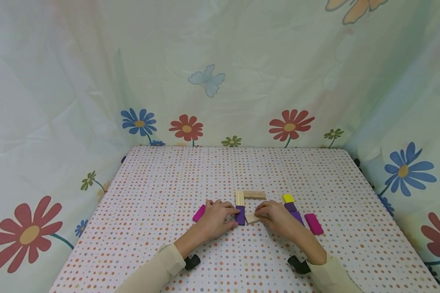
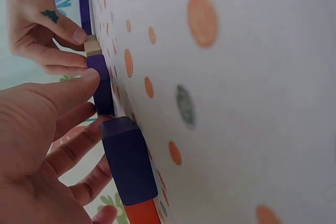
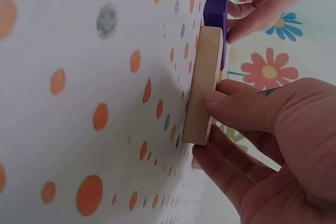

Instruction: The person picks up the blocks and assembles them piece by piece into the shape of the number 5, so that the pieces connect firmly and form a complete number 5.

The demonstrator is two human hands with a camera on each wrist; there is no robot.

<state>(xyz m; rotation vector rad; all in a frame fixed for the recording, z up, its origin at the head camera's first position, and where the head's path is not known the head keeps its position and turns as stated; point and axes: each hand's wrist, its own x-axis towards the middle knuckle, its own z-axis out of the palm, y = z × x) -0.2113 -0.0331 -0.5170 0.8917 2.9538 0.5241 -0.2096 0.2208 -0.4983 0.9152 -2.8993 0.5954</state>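
My left hand (image 1: 217,219) pinches a purple block (image 1: 240,215) lying flat on the table, its thumb on the near end and fingers along the side. From the right, my right hand (image 1: 278,217) grips a plain wooden block (image 1: 252,219) between thumb and fingers. In the right wrist view, one end of this wooden block (image 3: 203,87) meets the near end of the purple block (image 3: 215,9). Beyond the purple block lies a pale ridged wooden block (image 1: 240,197). Another wooden block (image 1: 254,195) extends rightward from its far end.
Beside the left hand is a magenta block (image 1: 199,213). A yellow block (image 1: 288,198), a dark purple block (image 1: 290,206) and a purple one (image 1: 297,216) form a line behind the right hand, with another magenta block (image 1: 313,224) farther right. A dotted cloth (image 1: 161,175) covers the table.
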